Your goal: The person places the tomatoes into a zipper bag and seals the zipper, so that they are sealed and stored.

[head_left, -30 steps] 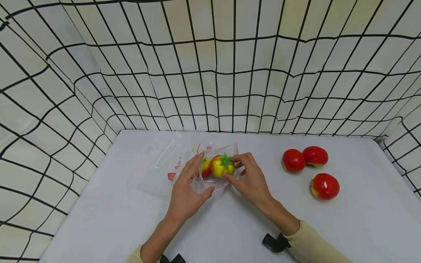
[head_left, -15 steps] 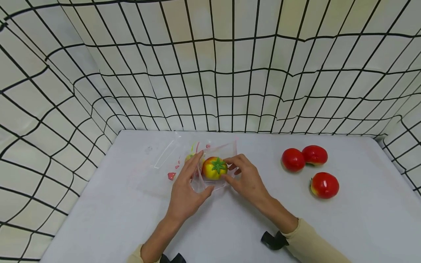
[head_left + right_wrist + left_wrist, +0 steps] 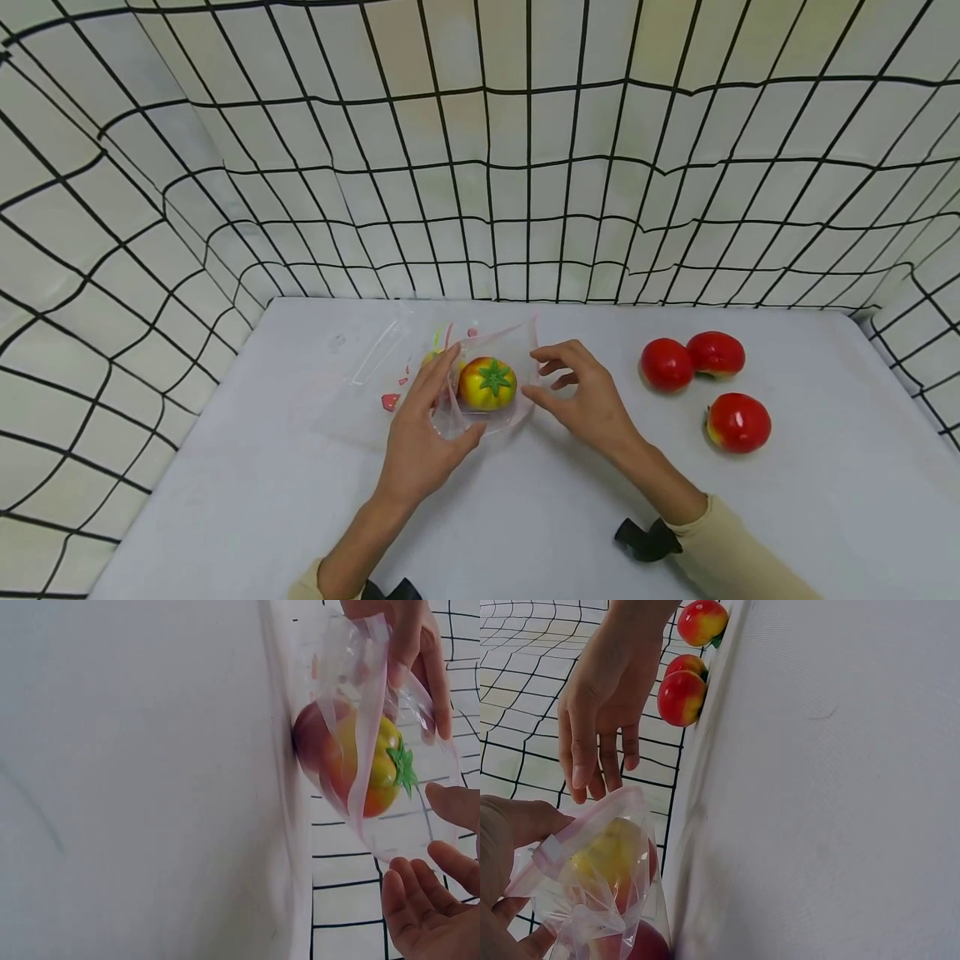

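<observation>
1. Black wire mesh [image 3: 528, 167] is rising behind the white bench [image 3: 525, 525].
2. A clear bag [image 3: 519, 343] is lying on the bench, its mouth opening rightward.
3. My left grip [image 3: 423, 446] is touching the bag's mouth, fingers straight, thumb spread apart.
4. My right grip [image 3: 585, 392] is hovering at that mouth, fingers bent loosely, spread and holding nothing.
5. Three red tomatoes [image 3: 666, 364] are sitting well right of my right grip.
6. A yellow-red tomato [image 3: 476, 388] is lying in the bag, between both grips; another tomato [image 3: 311, 735] is lying deeper inside.
7. A green calyx [image 3: 495, 377] is facing the mouth.
</observation>
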### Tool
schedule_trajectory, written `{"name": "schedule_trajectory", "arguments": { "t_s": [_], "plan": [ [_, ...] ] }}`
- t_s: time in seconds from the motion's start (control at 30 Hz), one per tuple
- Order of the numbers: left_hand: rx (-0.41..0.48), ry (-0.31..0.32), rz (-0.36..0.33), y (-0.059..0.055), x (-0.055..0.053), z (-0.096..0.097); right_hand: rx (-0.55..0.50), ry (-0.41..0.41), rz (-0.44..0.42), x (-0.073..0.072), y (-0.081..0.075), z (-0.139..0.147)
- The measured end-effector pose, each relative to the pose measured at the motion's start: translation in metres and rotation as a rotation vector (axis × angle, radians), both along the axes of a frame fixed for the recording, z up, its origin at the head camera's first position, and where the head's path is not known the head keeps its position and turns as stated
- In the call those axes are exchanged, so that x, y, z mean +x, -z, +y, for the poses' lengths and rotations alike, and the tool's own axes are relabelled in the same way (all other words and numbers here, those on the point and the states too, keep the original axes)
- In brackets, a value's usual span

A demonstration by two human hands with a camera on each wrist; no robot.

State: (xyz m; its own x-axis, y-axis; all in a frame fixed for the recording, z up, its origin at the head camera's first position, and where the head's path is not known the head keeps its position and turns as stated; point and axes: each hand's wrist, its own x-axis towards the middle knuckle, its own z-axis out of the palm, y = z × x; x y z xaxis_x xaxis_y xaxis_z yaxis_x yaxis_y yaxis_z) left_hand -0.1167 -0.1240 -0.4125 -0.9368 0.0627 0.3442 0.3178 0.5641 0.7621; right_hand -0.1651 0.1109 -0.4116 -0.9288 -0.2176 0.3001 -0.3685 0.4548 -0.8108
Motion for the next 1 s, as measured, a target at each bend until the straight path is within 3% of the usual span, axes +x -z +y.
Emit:
{"name": "schedule_trajectory", "arguments": {
  "t_s": [0.5,1.0],
  "plan": [
    [0.014,0.014,-0.011,0.0,0.0,-0.001,0.01,0.012,-0.04,-0.004,-0.005,0.028],
    [0.01,0.013,-0.023,0.001,0.0,0.0,0.019,0.081,-0.032,-0.01,-0.008,0.06]
  ]
}}
